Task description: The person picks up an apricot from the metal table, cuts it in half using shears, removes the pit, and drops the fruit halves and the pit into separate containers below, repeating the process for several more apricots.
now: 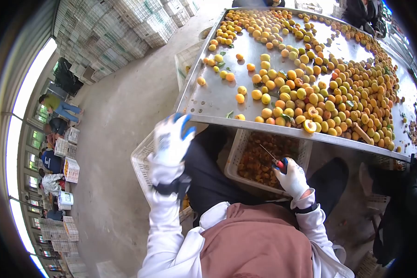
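My left hand [171,138], in a white glove with blue fingertips, is raised beside the near left corner of the metal table [204,95]. Its fingers are apart and nothing shows in them. Over a white crate [231,160] below the table edge, my gloved right hand [289,175] is closed on the red handle of a small knife [279,163], its thin blade pointing up and left. Cut orange fruit pieces [259,155] fill the crate. Many whole yellow-orange apricots [310,98] lie on the table, and a halved apricot [309,126] shows its pit near the front edge.
Another white crate [141,160] stands left of my legs, partly behind my left arm. A person [60,107] and others sit or stand by crates at the far left. Stacked crates [111,32] line the back. A co-worker's dark sleeve [354,13] is at the table's far side.
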Demonstrator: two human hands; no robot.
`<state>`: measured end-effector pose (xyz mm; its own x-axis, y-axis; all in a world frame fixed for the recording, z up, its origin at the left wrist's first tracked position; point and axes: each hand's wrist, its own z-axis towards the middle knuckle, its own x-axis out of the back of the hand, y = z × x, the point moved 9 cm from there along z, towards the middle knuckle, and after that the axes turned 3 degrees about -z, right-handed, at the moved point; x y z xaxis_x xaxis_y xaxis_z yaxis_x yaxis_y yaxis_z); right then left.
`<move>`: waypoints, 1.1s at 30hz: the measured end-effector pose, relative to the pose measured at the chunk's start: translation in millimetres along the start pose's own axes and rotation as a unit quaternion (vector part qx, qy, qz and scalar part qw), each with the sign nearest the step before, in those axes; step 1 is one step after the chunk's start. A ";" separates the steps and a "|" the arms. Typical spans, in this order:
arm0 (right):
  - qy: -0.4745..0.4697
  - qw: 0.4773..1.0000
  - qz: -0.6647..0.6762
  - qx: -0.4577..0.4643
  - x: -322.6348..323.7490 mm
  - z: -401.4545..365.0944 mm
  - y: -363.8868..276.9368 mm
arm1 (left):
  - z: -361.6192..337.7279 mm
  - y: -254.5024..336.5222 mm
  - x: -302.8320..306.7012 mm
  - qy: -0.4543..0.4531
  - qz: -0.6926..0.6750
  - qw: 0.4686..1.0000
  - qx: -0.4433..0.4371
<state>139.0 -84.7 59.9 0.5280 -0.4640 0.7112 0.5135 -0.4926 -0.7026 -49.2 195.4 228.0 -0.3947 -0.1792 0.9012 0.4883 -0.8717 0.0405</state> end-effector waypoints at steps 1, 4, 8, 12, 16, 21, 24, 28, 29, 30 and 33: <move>0.013 1.000 0.008 0.024 4.9 -2.2 -8.0 | 25.0 12.9 -23.6 -0.024 -0.050 0.998 -0.016; 0.030 0.998 0.035 0.035 14.8 -12.1 -13.9 | 83.9 30.9 -124.5 -0.136 -0.086 0.985 -0.067; 0.049 0.994 0.087 0.044 21.6 -27.6 -9.8 | 124.0 72.1 -173.9 -0.294 -0.074 0.952 -0.037; 0.040 0.991 0.123 0.018 23.8 -39.2 -3.1 | 129.0 75.5 -198.5 -0.310 -0.066 0.947 0.044; 0.040 0.986 0.161 0.021 34.1 -42.0 -7.8 | 133.2 60.0 -220.1 -0.260 -0.213 0.940 0.055; 0.015 0.964 0.265 0.033 43.3 -29.6 -23.4 | 79.4 103.8 -128.4 -0.190 -0.783 0.574 0.145; 0.023 0.965 0.248 0.079 52.6 -20.2 -54.0 | 47.4 132.2 -80.2 -0.148 -0.852 0.486 0.127; 0.050 0.962 0.245 0.111 52.8 -17.4 -78.4 | 22.5 141.0 -86.4 -0.118 -0.893 0.416 0.127; 0.047 0.963 0.243 0.109 50.5 -16.7 -80.2 | 20.2 141.4 -88.9 -0.117 -0.894 0.414 0.130; 0.048 0.965 0.232 0.108 48.9 -16.7 -81.0 | 19.1 143.1 -87.4 -0.120 -0.880 0.444 0.123; 0.037 0.971 0.217 0.094 40.8 -15.8 -77.5 | 19.1 143.2 -90.6 -0.128 -0.864 0.476 0.099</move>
<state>110.0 -77.1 143.7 0.6766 -0.6524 0.3416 0.3708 -0.0989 -0.9234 71.4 95.5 160.4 -0.2451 0.8117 -0.5301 -0.3196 0.4486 0.8346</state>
